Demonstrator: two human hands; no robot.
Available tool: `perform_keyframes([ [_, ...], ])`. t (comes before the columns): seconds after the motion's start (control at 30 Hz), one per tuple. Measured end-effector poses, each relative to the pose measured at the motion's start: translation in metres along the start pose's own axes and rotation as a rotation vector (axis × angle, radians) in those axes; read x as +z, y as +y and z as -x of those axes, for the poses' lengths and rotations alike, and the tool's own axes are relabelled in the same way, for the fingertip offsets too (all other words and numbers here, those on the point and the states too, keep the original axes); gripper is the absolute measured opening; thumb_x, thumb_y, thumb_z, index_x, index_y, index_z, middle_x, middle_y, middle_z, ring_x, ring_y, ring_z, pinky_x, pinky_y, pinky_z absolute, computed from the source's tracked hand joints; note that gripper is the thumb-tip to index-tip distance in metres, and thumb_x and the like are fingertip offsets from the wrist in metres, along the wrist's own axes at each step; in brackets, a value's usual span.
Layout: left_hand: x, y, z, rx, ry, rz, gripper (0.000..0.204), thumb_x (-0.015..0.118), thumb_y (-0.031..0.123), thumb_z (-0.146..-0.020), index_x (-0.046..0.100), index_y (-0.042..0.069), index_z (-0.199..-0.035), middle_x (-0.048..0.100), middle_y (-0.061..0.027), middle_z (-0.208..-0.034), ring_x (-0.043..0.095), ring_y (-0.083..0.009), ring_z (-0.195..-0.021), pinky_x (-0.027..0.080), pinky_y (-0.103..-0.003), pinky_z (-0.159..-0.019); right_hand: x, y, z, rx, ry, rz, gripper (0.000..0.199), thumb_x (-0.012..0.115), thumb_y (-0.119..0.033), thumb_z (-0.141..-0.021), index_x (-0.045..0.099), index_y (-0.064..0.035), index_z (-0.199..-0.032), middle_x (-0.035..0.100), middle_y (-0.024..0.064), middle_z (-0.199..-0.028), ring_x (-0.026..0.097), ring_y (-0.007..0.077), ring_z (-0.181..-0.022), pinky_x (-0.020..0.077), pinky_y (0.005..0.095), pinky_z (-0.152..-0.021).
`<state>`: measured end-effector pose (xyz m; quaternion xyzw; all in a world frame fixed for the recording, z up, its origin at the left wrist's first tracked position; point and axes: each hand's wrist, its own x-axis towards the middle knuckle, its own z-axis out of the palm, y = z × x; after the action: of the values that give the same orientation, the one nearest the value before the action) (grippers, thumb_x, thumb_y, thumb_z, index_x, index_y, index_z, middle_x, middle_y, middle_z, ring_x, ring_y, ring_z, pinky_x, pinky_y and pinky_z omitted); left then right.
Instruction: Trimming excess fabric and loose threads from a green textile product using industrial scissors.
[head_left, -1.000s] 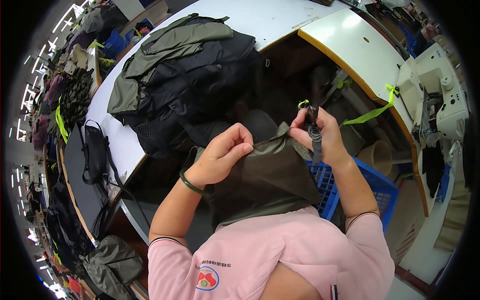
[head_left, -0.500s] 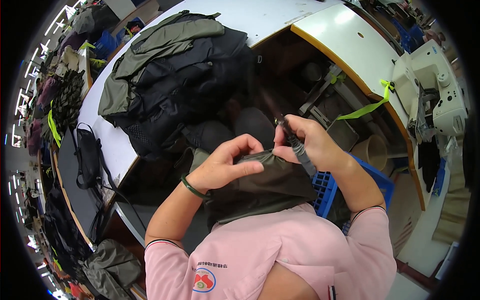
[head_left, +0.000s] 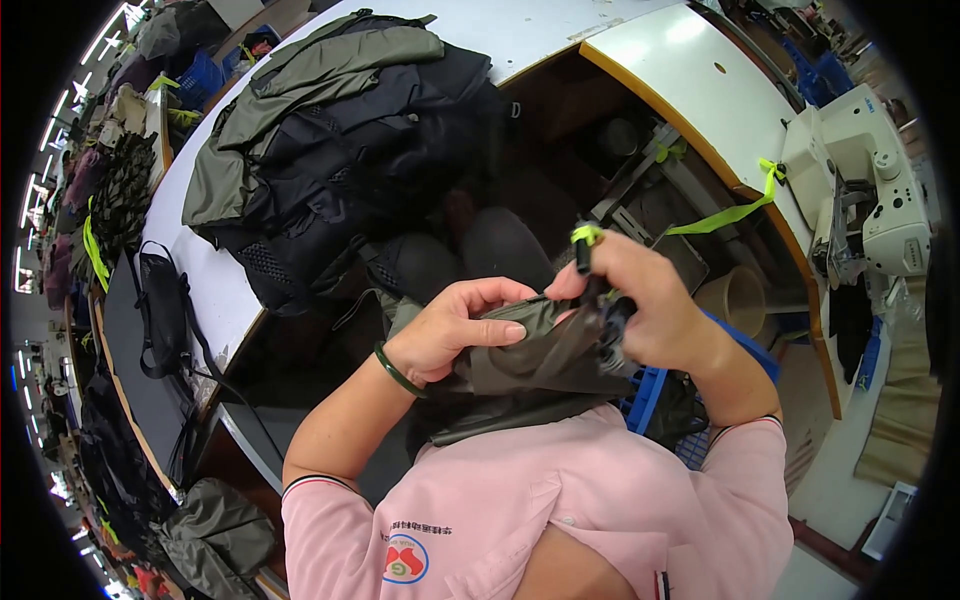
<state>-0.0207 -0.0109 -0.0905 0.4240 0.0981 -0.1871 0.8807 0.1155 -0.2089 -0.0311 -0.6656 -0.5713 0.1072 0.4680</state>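
Wide fisheye camera on my head, left one of side-by-side pair. Looks steeply down over my pink shirt (head_left: pixel 600 500) at my left hand (head_left: pixel 455 332) and right hand (head_left: pixel 655 305), both near, around mid-view. View upright, unmirrored. Far side takes in white table (head_left: pixel 510 25); right rim, sewing machine (head_left: pixel 865 150); left rim, ceiling lights (head_left: pixel 104 37) farther off. Straight edges bow toward rim; corners black.

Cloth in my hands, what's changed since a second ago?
Your right hand moved toward you and closer to your left hand; the cloth, earlier stretched flat, now bunches between them. Both hands still hold it; the right keeps the dark tool. The fabric pile and blue basket stayed put.
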Motion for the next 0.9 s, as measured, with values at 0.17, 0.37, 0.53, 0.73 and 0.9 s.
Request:
perform_keyframes([
  [0.17, -0.001, -0.005, -0.002, 0.031, -0.051, 0.067, 0.038, 0.072, 0.001, -0.084, 0.062, 0.000, -0.120, 0.067, -0.0034, -0.110, 0.063, -0.0100, -0.100, 0.049, -0.024, -0.092, 0.022, 0.012, 0.001, -0.099, 0.030, 0.206, 0.029, 0.071, 0.005, -0.065, 0.058, -0.0012, -0.090, 0.058, 0.0146, -0.083, 0.058, 0.0349, -0.073, 0.0483, 0.0386, -0.062],
  [0.37, -0.001, -0.006, 0.005, 0.005, 0.029, 0.021, 0.040, 0.072, 0.000, -0.083, 0.062, 0.000, -0.121, 0.068, -0.0049, -0.111, 0.064, -0.0114, -0.100, 0.050, -0.025, -0.092, 0.014, 0.012, 0.007, 0.254, 0.223, 0.045, 0.032, 0.075, 0.004, -0.070, 0.056, -0.0016, -0.095, 0.058, 0.0123, -0.082, 0.060, 0.0239, -0.070, 0.0480, 0.0321, -0.064],
  [0.53, -0.002, -0.007, 0.006, -0.007, 0.021, 0.078, 0.041, 0.072, 0.000, -0.082, 0.062, 0.000, -0.122, 0.068, -0.0057, -0.111, 0.064, -0.0119, -0.100, 0.050, -0.026, -0.093, -0.033, 0.006, 0.010, 0.109, 0.096, 0.516, 0.032, 0.077, 0.000, -0.064, 0.057, -0.0026, -0.088, 0.059, 0.0121, -0.081, 0.058, 0.0307, -0.074, 0.0493, 0.0354, -0.064],
  [0.73, 0.000, -0.007, 0.003, 0.020, 0.030, 0.092, 0.042, 0.072, 0.000, -0.082, 0.061, 0.001, -0.123, 0.068, -0.0054, -0.112, 0.064, -0.0120, -0.101, 0.050, -0.027, -0.094, -0.053, -0.001, 0.019, -0.084, -0.022, 0.943, 0.022, 0.073, -0.009, -0.065, 0.057, -0.0055, -0.080, 0.057, 0.0098, -0.077, 0.058, 0.0284, -0.076, 0.0503, 0.0369, -0.064],
  [0.9, 0.001, -0.011, 0.001, 0.069, 0.060, 0.107, 0.041, 0.073, 0.000, -0.082, 0.061, 0.002, -0.122, 0.067, -0.0044, -0.112, 0.063, -0.0114, -0.101, 0.050, -0.026, -0.093, -0.051, -0.004, 0.025, -0.099, -0.033, 0.987, 0.021, 0.073, -0.009, -0.066, 0.055, -0.0070, -0.076, 0.053, 0.0085, -0.074, 0.055, 0.0271, -0.072, 0.0493, 0.0364, -0.062],
])
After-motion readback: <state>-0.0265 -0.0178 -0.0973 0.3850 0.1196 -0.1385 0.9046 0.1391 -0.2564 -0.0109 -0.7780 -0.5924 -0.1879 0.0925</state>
